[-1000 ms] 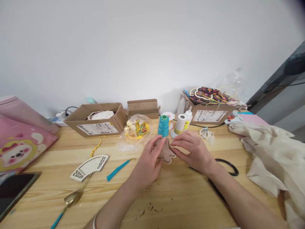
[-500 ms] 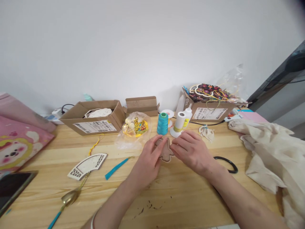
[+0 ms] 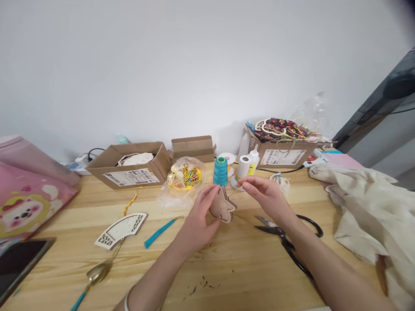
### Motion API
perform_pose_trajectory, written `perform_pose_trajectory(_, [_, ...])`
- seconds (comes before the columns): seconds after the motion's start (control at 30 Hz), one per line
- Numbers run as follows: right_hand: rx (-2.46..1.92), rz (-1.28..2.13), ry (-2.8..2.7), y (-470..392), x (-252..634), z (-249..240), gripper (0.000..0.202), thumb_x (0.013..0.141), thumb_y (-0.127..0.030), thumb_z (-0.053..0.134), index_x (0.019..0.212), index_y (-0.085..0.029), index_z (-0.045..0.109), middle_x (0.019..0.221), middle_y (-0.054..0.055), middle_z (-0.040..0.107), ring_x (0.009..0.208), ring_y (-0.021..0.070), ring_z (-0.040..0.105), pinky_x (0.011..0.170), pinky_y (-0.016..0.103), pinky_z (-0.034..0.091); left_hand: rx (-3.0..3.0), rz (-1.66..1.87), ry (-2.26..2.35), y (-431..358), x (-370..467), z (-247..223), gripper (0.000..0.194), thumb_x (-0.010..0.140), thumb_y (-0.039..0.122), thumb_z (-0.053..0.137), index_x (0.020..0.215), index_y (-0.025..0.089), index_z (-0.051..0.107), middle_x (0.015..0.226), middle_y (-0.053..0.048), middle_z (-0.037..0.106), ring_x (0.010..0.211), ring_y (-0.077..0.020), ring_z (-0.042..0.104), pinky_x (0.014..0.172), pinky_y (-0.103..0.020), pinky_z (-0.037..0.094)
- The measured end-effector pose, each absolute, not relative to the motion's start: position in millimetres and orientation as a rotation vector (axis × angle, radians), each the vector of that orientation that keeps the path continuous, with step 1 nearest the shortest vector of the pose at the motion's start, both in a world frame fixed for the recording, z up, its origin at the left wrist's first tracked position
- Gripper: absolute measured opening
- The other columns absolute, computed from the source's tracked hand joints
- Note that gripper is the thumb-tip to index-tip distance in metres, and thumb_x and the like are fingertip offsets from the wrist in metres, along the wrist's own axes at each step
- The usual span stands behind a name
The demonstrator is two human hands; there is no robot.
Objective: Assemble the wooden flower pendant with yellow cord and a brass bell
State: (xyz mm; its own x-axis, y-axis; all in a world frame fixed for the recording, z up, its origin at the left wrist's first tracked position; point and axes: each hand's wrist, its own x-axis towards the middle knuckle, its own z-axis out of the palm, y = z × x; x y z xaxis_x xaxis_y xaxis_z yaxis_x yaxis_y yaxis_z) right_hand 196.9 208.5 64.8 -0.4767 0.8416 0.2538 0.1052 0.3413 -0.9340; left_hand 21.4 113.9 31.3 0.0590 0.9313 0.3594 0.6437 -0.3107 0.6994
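Observation:
My left hand (image 3: 201, 218) grips a flat wooden cutout (image 3: 223, 206) with a dark-edged outline, holding it tilted above the table by its left side. To the right of the cutout and apart from it is my right hand (image 3: 264, 194), its thumb and fingertips drawn together. Whatever they pinch, if anything, is too small to make out. Beneath the right wrist lie black-handled scissors (image 3: 280, 233), blades apart. A teal thread cone (image 3: 221, 172) stands just behind the cutout, and a white spool (image 3: 243, 166) is behind the right fingertips.
On the left are a fan-shaped wooden piece (image 3: 121, 230), a teal tassel (image 3: 159, 233), a spoon (image 3: 97, 273) and a tablet (image 3: 24, 263). Behind stand a cardboard box (image 3: 129, 166), a bag of yellow cords (image 3: 184, 177), a glue bottle (image 3: 253, 157) and a filled box (image 3: 285, 153). Cloth (image 3: 359, 207) lies right.
My right hand has come off the cutout and moved slightly right. The cutout has turned in my left hand, and the scissors' blades have come into view.

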Motion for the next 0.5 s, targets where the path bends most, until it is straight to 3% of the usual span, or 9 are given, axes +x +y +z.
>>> perform_pose_trajectory(0.17, [-0.688, 1.672, -1.531, 205, 189, 49, 0.045, 0.082, -0.052, 0.037, 0.094, -0.018, 0.063, 0.096, 0.008, 0.066, 0.092, 0.0196, 0.059, 0.085, 0.037, 0.042, 1.949, 1.149, 1.518, 113, 22, 33, 0.072, 0.069, 0.006, 0.051, 0.132, 0.028, 0.026, 0.136, -0.006, 0.029, 0.127, -0.0237, 0.026, 0.105, -0.041, 0.024])
perform_pose_trajectory(0.27, [-0.570, 1.781, -1.520, 203, 188, 44, 0.052, 0.081, -0.057, 0.034, 0.103, -0.018, 0.061, 0.103, 0.010, 0.064, 0.098, 0.0215, 0.057, 0.090, 0.040, 0.039, 1.942, 1.171, 1.490, 113, 23, 34, 0.072, 0.068, 0.006, 0.051, 0.132, 0.027, 0.026, 0.135, -0.006, 0.029, 0.126, -0.0241, 0.026, 0.104, -0.041, 0.025])
perform_pose_trajectory(0.37, [-0.539, 1.725, -1.667, 200, 188, 48, 0.045, 0.078, -0.052, 0.048, 0.107, -0.020, 0.058, 0.110, 0.008, 0.061, 0.104, 0.0220, 0.054, 0.092, 0.039, 0.038, 1.954, 1.170, 1.498, 113, 23, 35, 0.071, 0.068, 0.006, 0.052, 0.132, 0.027, 0.028, 0.135, -0.007, 0.031, 0.125, -0.0246, 0.028, 0.104, -0.042, 0.026])
perform_pose_trajectory(0.5, [-0.366, 1.738, -1.885, 194, 185, 58, 0.038, 0.083, -0.040, 0.047, 0.116, -0.022, 0.053, 0.116, 0.004, 0.056, 0.107, 0.0184, 0.049, 0.095, 0.033, 0.034, 1.996, 1.142, 1.528, 112, 23, 38, 0.070, 0.067, 0.006, 0.051, 0.131, 0.025, 0.030, 0.133, -0.007, 0.032, 0.124, -0.0241, 0.029, 0.104, -0.041, 0.025])
